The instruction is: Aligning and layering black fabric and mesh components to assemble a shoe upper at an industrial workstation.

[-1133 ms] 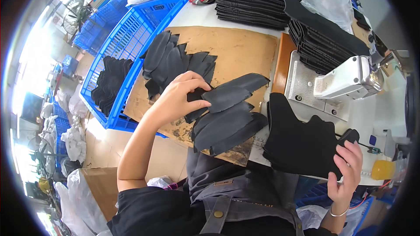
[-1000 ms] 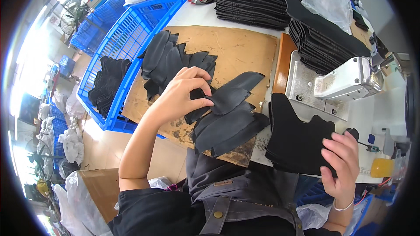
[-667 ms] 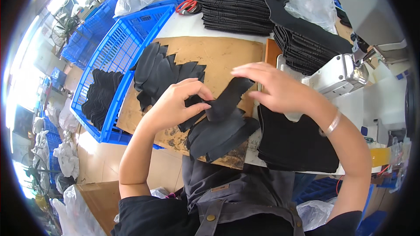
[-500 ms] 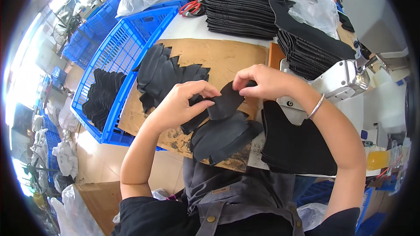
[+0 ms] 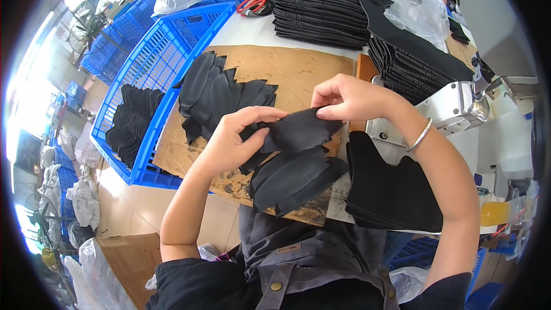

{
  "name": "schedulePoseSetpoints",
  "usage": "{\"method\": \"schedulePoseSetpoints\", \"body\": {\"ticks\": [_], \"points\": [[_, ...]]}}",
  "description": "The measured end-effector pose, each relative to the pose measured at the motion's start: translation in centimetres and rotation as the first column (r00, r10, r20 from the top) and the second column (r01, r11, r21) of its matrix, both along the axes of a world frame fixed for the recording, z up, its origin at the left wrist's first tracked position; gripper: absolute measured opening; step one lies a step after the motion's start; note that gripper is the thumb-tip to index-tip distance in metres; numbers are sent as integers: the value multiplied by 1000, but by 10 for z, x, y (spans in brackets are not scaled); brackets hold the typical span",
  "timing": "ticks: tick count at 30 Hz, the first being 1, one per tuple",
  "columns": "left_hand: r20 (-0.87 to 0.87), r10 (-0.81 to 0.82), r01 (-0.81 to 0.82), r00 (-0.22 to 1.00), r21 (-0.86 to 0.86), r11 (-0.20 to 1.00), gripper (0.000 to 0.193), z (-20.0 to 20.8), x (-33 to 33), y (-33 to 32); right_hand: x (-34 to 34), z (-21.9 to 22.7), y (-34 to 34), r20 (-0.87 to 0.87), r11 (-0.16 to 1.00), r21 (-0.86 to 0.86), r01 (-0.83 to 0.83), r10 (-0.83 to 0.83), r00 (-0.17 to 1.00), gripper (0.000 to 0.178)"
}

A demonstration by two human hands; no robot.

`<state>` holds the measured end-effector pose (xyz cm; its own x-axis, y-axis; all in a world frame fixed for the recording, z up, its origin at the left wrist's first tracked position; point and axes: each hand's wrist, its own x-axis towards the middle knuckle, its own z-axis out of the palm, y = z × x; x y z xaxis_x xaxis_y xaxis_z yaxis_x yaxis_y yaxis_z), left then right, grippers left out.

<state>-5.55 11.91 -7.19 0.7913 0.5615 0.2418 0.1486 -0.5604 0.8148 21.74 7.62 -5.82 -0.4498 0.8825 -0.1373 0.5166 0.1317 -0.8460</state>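
Note:
Between my two hands a black fabric piece (image 5: 299,131) is stretched out fairly flat. My left hand (image 5: 241,138) pinches its left end, thumb below and fingers above. At its upper right edge my right hand (image 5: 350,102) grips it between thumb and fingers. Just below lies a small pile of leaf-shaped black pieces (image 5: 295,181). Further to the left, a larger overlapping heap of similar black pieces (image 5: 221,89) spreads over a brown cardboard sheet (image 5: 304,63). Under my right forearm rests a stack of larger black cut pieces (image 5: 390,189).
A blue plastic crate (image 5: 135,178) with black wavy-edged pieces stands left of the table. Tall stacks of black pieces (image 5: 321,14) fill the back, beside red-handled scissors (image 5: 252,4). A white sewing machine (image 5: 453,109) stands at the right, near a bottle of yellow liquid (image 5: 495,213).
The black piece, bent and upright between my fingers before, is now spread wider and flatter. My right hand has moved slightly right and up.

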Motion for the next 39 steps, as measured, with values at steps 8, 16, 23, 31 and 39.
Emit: {"method": "schedulePoseSetpoints", "body": {"ticks": [8,16,23,31,39], "points": [[415,182,-427,892,637,642,41,-11,6,-43,-26,12,-33,-476,940,-304,152,-288,831,17],[422,150,-423,894,686,592,36,-17,11,-72,-55,17,-55,-527,941,-310,134,-288,799,14],[569,671,-534,476,-420,734,6,-26,3,-73,-29,5,-56,-222,931,-63,360,-364,904,8],[505,447,-491,738,-51,870,5,-24,20,-83,25,14,-77,-331,718,-140,682,-683,652,18],[247,-42,-105,968,554,826,23,-29,43,-110,18,38,-188,-571,660,-191,726,-677,464,29]]}}
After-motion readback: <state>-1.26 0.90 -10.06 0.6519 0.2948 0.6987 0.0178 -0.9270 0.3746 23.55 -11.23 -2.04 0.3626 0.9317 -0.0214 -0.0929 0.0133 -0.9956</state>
